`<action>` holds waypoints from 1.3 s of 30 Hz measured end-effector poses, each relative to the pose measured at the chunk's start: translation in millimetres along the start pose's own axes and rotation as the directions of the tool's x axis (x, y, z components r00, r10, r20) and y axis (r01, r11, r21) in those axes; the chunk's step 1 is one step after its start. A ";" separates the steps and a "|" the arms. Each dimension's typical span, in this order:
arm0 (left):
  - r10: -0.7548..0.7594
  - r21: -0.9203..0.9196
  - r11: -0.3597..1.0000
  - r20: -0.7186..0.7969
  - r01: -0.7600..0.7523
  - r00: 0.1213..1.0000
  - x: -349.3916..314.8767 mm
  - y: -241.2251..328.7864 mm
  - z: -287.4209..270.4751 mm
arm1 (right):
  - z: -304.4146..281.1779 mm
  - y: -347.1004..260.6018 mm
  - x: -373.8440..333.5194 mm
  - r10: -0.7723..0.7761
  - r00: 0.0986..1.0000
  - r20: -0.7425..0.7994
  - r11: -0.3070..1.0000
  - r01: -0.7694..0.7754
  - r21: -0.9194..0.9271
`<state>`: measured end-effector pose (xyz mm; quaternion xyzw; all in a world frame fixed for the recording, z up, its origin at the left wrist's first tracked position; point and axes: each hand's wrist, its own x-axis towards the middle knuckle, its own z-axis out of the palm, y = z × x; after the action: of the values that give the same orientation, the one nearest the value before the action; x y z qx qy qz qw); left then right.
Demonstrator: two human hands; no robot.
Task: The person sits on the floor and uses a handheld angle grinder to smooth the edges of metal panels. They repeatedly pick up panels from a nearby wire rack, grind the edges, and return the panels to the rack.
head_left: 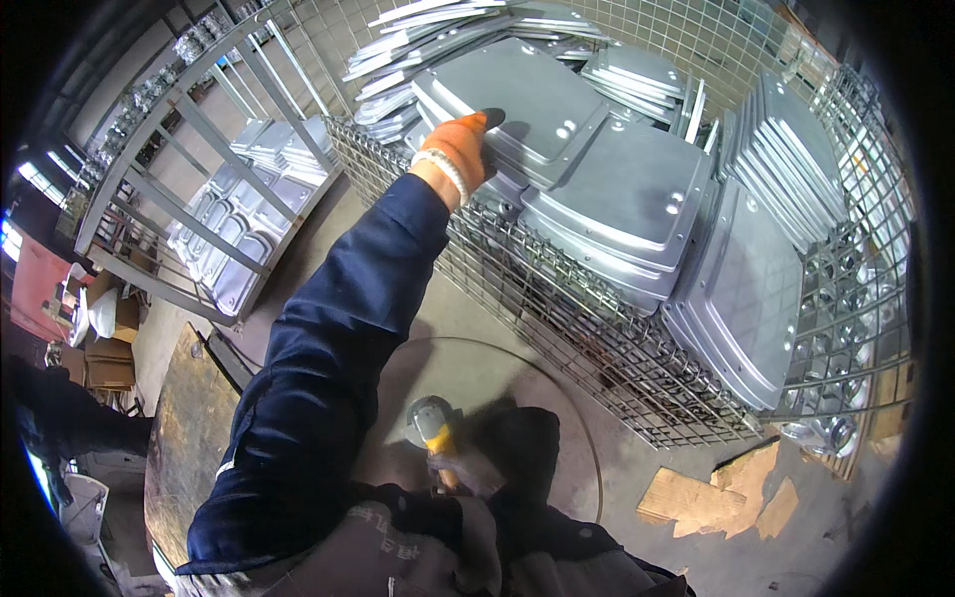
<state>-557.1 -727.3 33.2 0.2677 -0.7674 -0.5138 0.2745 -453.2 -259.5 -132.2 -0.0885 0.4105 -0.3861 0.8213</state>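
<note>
My left hand [460,147], in an orange glove with dark fingertips, reaches far forward over the near rim of a wire-mesh basket. Its fingers close on the near edge of a flat grey metal plate [517,95] with rounded corners and small holes. That plate tops a stack. Beside it on the right lies another stack of grey plates [632,184]. Low in front of my body, my right hand [476,472], in a dark glove and partly in shadow, holds a yellow angle grinder [435,436]. The grinder's round disc end points away from me.
The wire basket [597,350] also holds leaning plates [744,289] at its right. A metal-framed rack [164,189] with grey castings stands at left. A worn round tabletop [189,448] is near my left. A cable [557,383] and torn cardboard [704,497] lie on the floor.
</note>
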 end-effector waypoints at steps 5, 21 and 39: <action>-0.411 -0.845 0.458 0.075 0.277 0.909 -17.8 42.9 31.8 | 0.3 -7.1 -9.6 -0.069 0.997 0.039 0.997 0.068 0.030; -0.155 -0.293 0.953 -0.250 0.078 0.956 -22.5 103.9 60.5 | 11.2 -15.0 -10.1 0.004 0.997 0.071 0.999 -0.008 0.045; -0.595 -0.594 0.525 0.256 0.610 0.762 -234.0 75.8 71.4 | 17.0 4.9 -3.4 0.156 0.970 0.187 0.988 -0.151 -0.041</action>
<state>-451.4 -494.5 47.0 0.3986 -0.4035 -0.8104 0.1466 -439.1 -256.6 -121.4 -0.1036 0.3411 -0.3060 0.8828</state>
